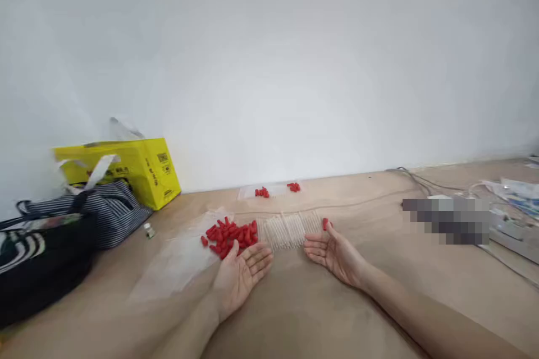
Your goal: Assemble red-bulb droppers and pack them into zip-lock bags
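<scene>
My left hand (244, 275) lies palm up on the table, fingers stretched out, holding nothing. Just beyond it is a heap of small red tapered pieces (229, 235), partly on a clear plastic sheet (177, 258). Between the hands a row of thin pale sticks (288, 231) lies side by side. My right hand (334, 252) is also spread palm inward at the row's right end, its fingertips close to the sticks. One red piece (325, 224) stands by the right thumb tip; whether the thumb touches it I cannot tell.
Near the wall, two small red clusters (261, 192) lie on another clear sheet (278, 195). At left are a yellow bag (158, 171), a striped bag (112, 213), a black bag (46, 275) and a tiny bottle (149, 230). Cables (415, 176) and a blurred-out object (446, 221) occupy the right.
</scene>
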`<state>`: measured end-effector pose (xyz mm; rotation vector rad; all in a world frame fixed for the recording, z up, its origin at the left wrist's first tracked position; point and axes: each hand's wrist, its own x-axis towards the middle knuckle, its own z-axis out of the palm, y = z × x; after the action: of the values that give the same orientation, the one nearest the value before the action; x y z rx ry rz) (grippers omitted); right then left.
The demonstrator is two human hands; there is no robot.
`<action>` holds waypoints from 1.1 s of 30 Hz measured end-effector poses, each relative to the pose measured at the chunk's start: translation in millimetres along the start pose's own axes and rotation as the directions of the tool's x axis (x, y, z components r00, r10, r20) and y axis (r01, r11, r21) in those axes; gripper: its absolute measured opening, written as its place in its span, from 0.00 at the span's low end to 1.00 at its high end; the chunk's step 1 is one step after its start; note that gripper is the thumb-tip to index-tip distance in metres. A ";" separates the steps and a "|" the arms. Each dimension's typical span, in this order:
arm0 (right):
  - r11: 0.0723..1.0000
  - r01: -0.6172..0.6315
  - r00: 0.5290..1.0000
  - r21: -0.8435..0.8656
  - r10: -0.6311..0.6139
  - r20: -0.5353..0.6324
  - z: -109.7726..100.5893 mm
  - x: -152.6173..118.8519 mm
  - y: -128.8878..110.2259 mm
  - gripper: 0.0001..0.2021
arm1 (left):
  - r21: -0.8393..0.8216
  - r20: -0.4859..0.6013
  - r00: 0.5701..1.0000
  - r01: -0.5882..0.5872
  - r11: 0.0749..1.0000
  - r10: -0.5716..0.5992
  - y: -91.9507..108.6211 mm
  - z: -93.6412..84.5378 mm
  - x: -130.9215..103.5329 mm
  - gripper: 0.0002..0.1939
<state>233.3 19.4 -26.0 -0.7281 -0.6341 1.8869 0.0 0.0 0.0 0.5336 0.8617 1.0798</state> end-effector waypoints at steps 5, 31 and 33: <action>1.000 -0.005 1.000 -0.015 0.005 0.016 1.9 -1.6 -0.6 0.24 | 0.017 0.026 1.000 -0.001 1.000 0.001 0.7 -4.2 0.2 0.27; -0.253 0.549 0.741 -0.797 -0.294 0.604 6.0 -16.3 14.2 0.06 | 0.943 0.112 0.680 0.158 -0.294 0.725 83.4 -99.6 14.8 0.17; -0.250 0.544 0.743 -0.801 -0.300 0.598 5.3 -15.0 14.4 0.06 | 0.936 0.116 0.682 0.169 -0.310 0.722 82.4 -97.6 16.5 0.15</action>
<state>225.9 -0.5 -29.3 -0.9708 -2.2362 0.3689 -120.6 45.3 -0.2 2.1188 2.3638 0.7263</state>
